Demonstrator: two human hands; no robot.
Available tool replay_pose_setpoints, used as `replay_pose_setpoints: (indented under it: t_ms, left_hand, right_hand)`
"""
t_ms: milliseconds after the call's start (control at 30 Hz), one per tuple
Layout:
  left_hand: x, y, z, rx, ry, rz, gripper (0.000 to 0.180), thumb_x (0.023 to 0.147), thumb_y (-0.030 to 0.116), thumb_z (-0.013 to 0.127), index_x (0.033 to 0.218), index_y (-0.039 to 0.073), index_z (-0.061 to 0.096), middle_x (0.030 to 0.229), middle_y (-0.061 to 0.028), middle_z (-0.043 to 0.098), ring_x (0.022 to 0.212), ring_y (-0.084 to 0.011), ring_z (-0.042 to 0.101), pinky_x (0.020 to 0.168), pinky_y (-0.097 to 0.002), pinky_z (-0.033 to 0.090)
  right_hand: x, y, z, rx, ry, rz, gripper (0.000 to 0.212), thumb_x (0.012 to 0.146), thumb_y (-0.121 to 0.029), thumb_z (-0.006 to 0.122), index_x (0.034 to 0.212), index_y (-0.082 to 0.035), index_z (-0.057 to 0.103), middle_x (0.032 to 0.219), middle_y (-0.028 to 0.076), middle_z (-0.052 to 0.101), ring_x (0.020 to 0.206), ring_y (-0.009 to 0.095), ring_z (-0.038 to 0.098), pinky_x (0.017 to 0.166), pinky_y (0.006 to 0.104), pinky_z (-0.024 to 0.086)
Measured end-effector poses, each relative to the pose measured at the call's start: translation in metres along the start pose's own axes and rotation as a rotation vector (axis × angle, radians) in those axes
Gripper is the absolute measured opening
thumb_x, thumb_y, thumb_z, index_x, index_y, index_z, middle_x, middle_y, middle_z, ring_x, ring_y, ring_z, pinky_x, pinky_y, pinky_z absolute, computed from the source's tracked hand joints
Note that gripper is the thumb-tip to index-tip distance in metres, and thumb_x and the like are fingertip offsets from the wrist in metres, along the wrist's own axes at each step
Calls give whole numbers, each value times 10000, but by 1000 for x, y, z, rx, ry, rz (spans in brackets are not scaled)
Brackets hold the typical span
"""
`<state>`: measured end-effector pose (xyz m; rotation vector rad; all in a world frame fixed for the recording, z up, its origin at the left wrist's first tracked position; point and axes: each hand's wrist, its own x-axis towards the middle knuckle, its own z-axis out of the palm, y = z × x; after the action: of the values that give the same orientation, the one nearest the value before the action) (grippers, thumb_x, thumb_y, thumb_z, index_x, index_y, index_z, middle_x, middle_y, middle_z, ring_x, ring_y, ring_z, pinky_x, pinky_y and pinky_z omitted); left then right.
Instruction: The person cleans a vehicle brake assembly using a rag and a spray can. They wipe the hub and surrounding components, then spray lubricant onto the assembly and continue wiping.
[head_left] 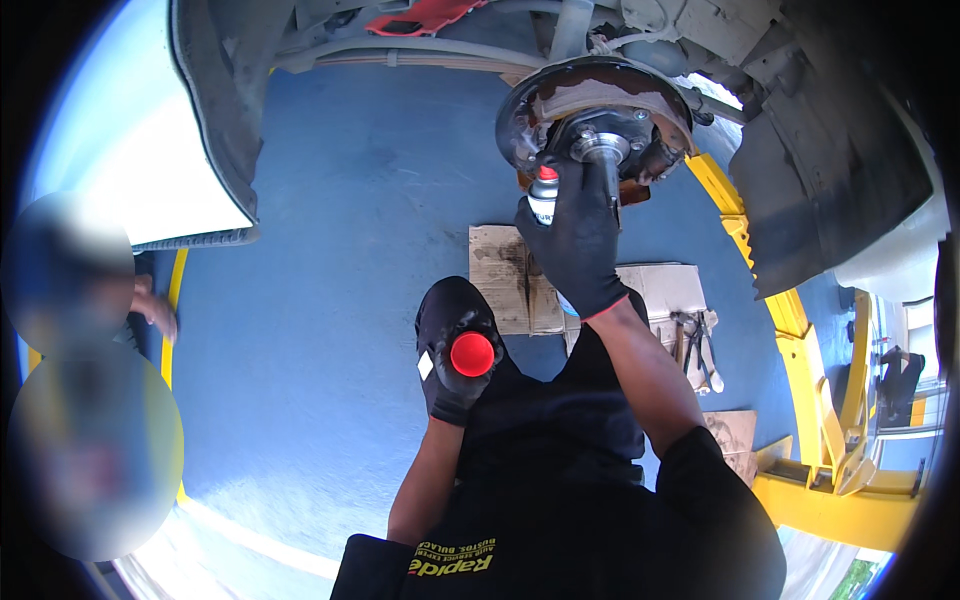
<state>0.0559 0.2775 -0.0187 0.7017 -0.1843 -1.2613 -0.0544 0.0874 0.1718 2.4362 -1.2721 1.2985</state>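
My right hand, in a black glove, is wrapped round a spray can with a red nozzle top. It holds the can up close to a drum brake assembly, in front of the bare metal spindle at its centre. Brown curved brake shoes show inside the round backing plate. Lower down, over my left knee, my gloved left hand grips a red cap, its round face turned up. The fingers of the right hand partly cover the can.
Stained cardboard lies on the blue floor beneath the brake, and hand tools rest on another piece. A yellow lift arm stands at the right. Vehicle underbody parts hang overhead. Another person's hand shows at the far left.
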Motion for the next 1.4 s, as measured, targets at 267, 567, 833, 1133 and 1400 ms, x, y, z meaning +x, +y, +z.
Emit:
replay_pose_setpoints:
  t_ms: [267, 567, 833, 1133, 1400]
  left_hand:
    - [-6, 9, -4, -12, -15, -23, 623, 840, 153, 901, 1409, 77, 662, 1255, -62, 787, 1102, -217, 772, 955, -374, 604]
    - [-8, -4, -21, -27, -56, -55, 670, 804, 143, 920, 1409, 67, 642, 1231, -81, 773, 1129, -253, 755, 979, -389, 591]
    - [-14, 4, -7, -204, 61, -131, 638, 794, 184, 935, 1364, 81, 665, 1243, -95, 763, 1125, -278, 753, 957, -413, 606]
    - [2, -17, -29, 354, -44, 84, 639, 899, 4, 812, 1487, 18, 563, 1274, -122, 726, 1120, -234, 731, 900, -374, 645]
    - [-1, -12, -9, -156, 6, -163, 643, 943, -60, 752, 1530, 0, 497, 1319, -158, 689, 1116, -258, 719, 900, -390, 648]
  right_hand:
    - [1, 1, -52, 69, 39, 186, 555, 877, -149, 833, 1341, -26, 553, 1232, 228, 646, 1031, 444, 718, 830, 497, 592]
    - [-19, 22, -74, 44, -101, 145, 579, 847, -133, 853, 1348, -71, 570, 1228, 202, 636, 1026, 418, 733, 852, 476, 598]
    - [-19, 35, -71, 28, -80, 182, 564, 861, -171, 840, 1335, -54, 559, 1185, 200, 630, 986, 428, 731, 804, 492, 605]
    - [-22, 56, -84, 36, -78, 231, 546, 889, -231, 782, 1358, -84, 545, 1221, 219, 611, 937, 440, 735, 773, 542, 621]
    - [-26, 57, -105, 100, -100, 316, 565, 836, -110, 856, 1320, -49, 571, 1234, 180, 635, 1042, 394, 728, 862, 445, 589]
